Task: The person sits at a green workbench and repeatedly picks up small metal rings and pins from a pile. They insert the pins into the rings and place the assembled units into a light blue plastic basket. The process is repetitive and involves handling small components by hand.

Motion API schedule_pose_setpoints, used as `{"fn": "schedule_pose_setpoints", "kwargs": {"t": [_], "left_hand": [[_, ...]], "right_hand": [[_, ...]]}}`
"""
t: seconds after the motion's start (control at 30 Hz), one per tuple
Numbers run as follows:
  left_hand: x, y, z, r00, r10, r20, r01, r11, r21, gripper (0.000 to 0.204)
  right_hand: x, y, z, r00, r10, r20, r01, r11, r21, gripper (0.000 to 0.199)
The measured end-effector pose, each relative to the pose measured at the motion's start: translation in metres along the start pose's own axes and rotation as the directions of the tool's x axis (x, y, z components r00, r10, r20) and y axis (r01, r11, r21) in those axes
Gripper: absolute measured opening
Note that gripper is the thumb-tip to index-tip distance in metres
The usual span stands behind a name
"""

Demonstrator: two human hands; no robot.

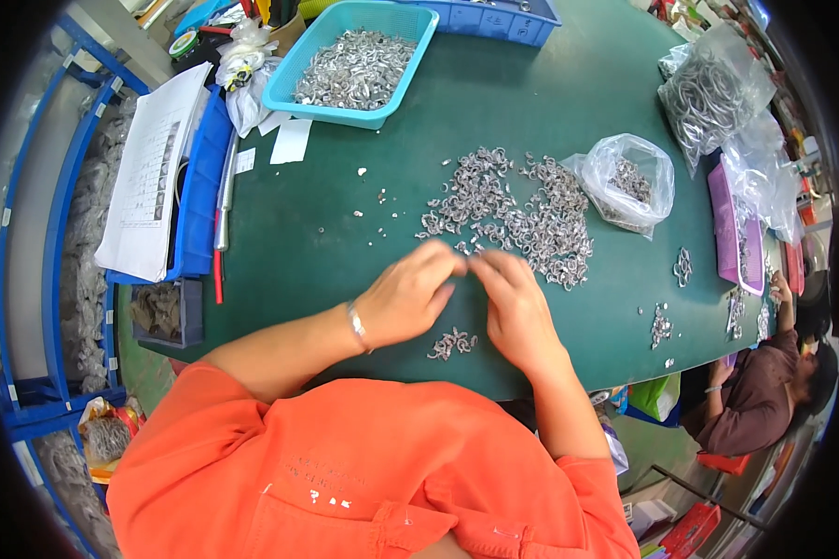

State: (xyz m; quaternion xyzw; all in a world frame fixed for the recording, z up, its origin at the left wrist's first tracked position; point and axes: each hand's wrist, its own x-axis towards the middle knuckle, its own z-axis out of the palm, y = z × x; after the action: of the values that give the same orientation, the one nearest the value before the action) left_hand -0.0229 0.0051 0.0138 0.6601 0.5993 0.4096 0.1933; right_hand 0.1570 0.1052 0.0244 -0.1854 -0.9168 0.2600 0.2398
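My left hand (405, 296) and my right hand (516, 309) meet fingertip to fingertip above the table, both with fingers pinched together. Whatever they pinch is too small or too hidden to make out. Just beyond them spreads a wide heap of small silvery curved metal pieces (541, 228), its near edge close to my fingertips. A much smaller pile of similar pieces (453, 344) lies between my forearms, nearer to my body. A clear plastic bag (657, 191) with its mouth open stands right of the big heap and contains more small pieces.
A turquoise basket (280, 88) full of metal pieces and a blue tray (494, 23) stand at the back of the green table (289, 214). Papers (144, 177) top a blue bin at left. At right are a bag of larger rings (708, 98), a pink basket (721, 219) and a seated person (755, 396).
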Motion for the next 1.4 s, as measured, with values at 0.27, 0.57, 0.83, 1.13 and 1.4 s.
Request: {"fn": "schedule_pose_setpoints", "kwargs": {"t": [0.27,0.57,0.83,1.13,1.4], "left_hand": [[0.011,-0.015,0.005,0.993,-0.101,-0.055,0.098,0.993,-0.059,0.027],[0.008,-0.018,0.002,0.988,-0.146,-0.055,0.143,0.988,-0.060,0.020],[0.011,-0.017,0.005,0.998,0.063,-0.002,-0.062,0.985,0.159,0.021],[0.008,-0.017,0.007,0.998,-0.066,-0.011,0.065,0.995,-0.074,0.013],[0.008,-0.019,-0.006,0.983,-0.175,-0.058,0.171,0.983,-0.067,0.013]], "right_hand": [[-0.003,0.028,0.007,0.980,0.112,-0.162,-0.105,0.993,0.052,0.033],[-0.006,0.027,0.012,0.983,0.034,-0.182,-0.041,0.999,-0.030,0.013],[-0.003,0.028,0.013,0.960,0.077,-0.269,-0.075,0.997,0.018,0.012],[-0.005,0.026,0.003,0.967,0.045,-0.252,-0.070,0.993,-0.093,0.013],[-0.010,0.031,0.010,0.950,0.069,-0.305,-0.092,0.994,-0.061,0.012]]}}
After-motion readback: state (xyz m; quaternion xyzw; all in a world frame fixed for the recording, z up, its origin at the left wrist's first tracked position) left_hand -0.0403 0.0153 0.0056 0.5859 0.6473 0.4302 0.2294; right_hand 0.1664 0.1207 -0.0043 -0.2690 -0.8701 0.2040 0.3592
